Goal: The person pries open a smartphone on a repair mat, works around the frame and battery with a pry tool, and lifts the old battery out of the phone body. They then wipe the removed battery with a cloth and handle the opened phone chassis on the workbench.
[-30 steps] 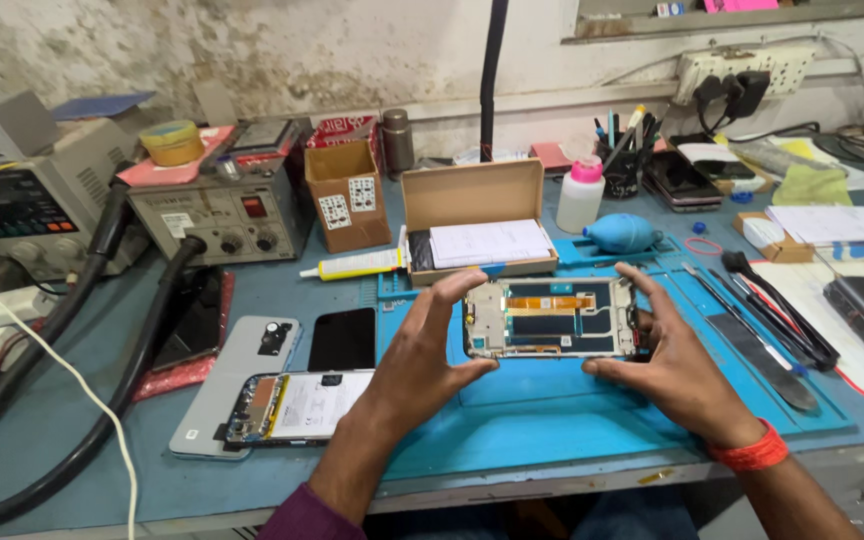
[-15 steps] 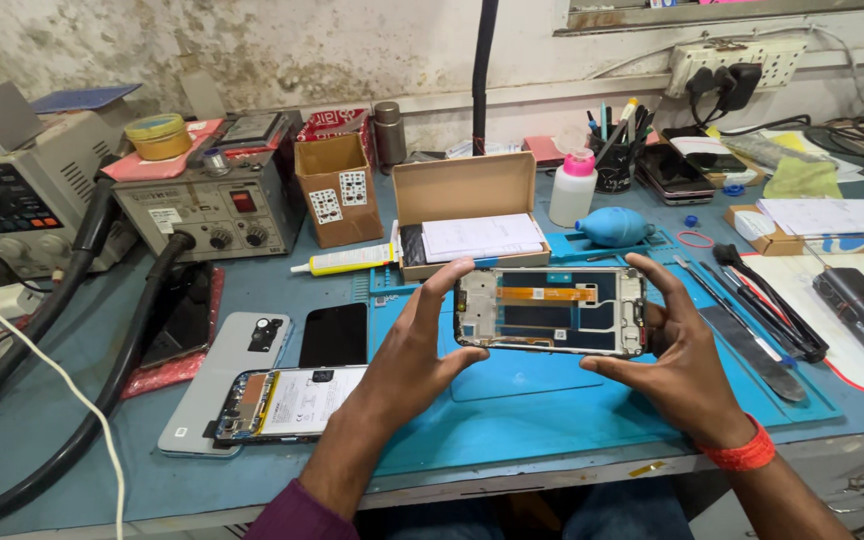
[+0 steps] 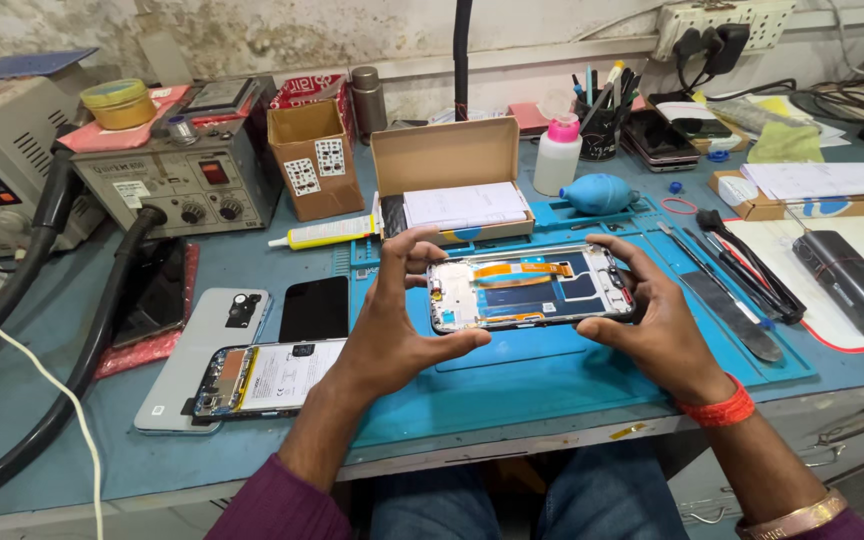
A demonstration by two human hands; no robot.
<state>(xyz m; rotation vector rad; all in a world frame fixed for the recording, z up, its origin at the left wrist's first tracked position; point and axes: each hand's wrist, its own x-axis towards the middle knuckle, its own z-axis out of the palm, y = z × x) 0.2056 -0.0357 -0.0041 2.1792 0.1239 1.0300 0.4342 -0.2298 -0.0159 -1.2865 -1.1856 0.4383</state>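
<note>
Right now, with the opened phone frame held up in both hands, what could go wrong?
1. The opened phone frame is held only by fingertips at its two ends, left hand and right hand, above the blue mat; a slip could drop it.
2. Its orange flex strips lie exposed near the fingers and could snag or tear.
3. The second opened phone lies close to the left forearm; a sweep could knock it.
</note>
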